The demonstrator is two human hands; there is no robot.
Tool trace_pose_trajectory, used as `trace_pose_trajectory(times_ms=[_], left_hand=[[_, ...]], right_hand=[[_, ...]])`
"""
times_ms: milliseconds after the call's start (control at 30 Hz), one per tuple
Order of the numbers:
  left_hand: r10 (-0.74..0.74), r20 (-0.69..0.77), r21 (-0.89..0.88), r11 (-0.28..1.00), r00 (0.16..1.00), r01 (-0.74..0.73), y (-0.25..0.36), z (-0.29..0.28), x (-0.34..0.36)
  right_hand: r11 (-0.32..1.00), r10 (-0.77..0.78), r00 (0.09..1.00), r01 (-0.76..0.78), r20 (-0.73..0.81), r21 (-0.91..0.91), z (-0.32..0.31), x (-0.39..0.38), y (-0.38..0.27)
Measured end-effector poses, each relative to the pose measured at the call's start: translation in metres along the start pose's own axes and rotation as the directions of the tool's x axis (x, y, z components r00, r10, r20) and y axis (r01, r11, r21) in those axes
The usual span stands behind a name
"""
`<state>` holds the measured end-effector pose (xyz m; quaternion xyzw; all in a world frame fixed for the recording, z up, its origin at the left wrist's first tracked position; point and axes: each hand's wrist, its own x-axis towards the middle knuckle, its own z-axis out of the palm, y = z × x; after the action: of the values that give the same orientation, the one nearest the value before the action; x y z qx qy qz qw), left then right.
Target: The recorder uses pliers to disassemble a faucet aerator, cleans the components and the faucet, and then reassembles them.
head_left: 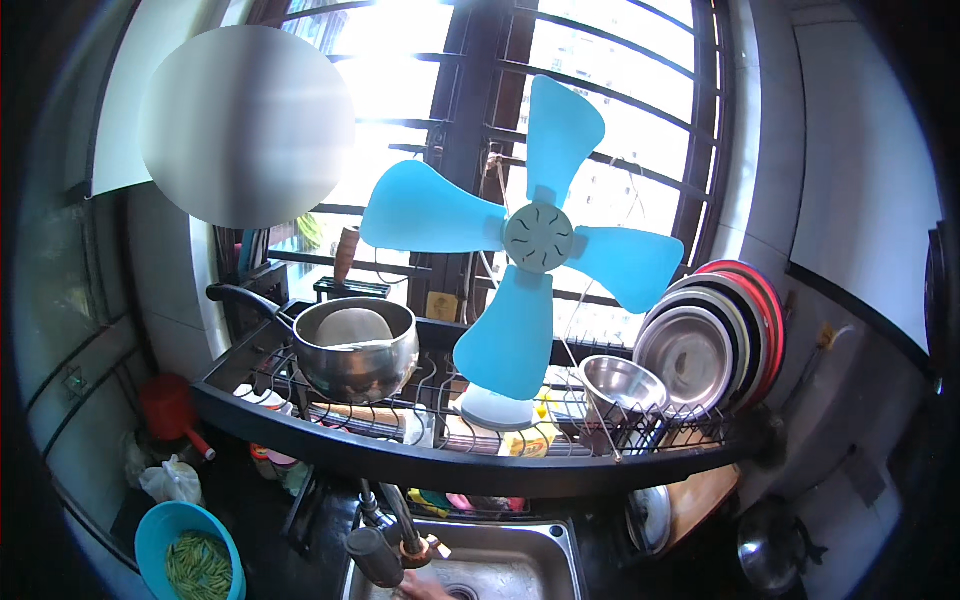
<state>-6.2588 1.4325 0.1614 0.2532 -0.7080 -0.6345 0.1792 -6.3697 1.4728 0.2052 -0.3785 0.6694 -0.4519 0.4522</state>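
At the lower edge, part of a hand, which I take for my right hand [428,588], shows over the steel sink [556,562]. It is close beside the dark grey faucet head [374,556]. The fingers are mostly hidden, so I cannot tell whether they grip anything. The faucet's curved neck [400,518] rises behind it at the sink's back left. My left hand is outside the picture. Left of the sink, a blue basin [150,545] holds cut green vegetable pieces [198,566].
A black dish rack [480,472] spans above the sink, carrying a steel saucepan [355,365], a steel bowl [622,385] and upright basins [685,360]. A blue four-bladed fan [540,238] hangs before the barred window. A wooden board [703,505] and lid [652,518] lean at right.
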Motion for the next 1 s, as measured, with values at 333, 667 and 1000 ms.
trace_pose_trajectory(times_ms=[333,667,1000], left_hand=[[-0.041,0.11,-0.718,0.687,0.993,0.108,-0.028,-0.008,-0.012],[-0.476,0.207,-0.887,0.278,0.855,0.37,-0.07,0.022,0.038],[-0.368,0.263,-0.874,0.301,0.892,0.382,-0.109,0.004,0.022]], right_hand=[[0.717,0.32,0.945,-0.29,0.071,0.633,-0.033,0.024,0.096],[0.892,-0.137,0.987,0.084,-0.088,-0.444,0.0,0.027,0.097],[0.824,0.253,0.959,-0.282,0.125,0.492,-0.007,0.006,0.058]])
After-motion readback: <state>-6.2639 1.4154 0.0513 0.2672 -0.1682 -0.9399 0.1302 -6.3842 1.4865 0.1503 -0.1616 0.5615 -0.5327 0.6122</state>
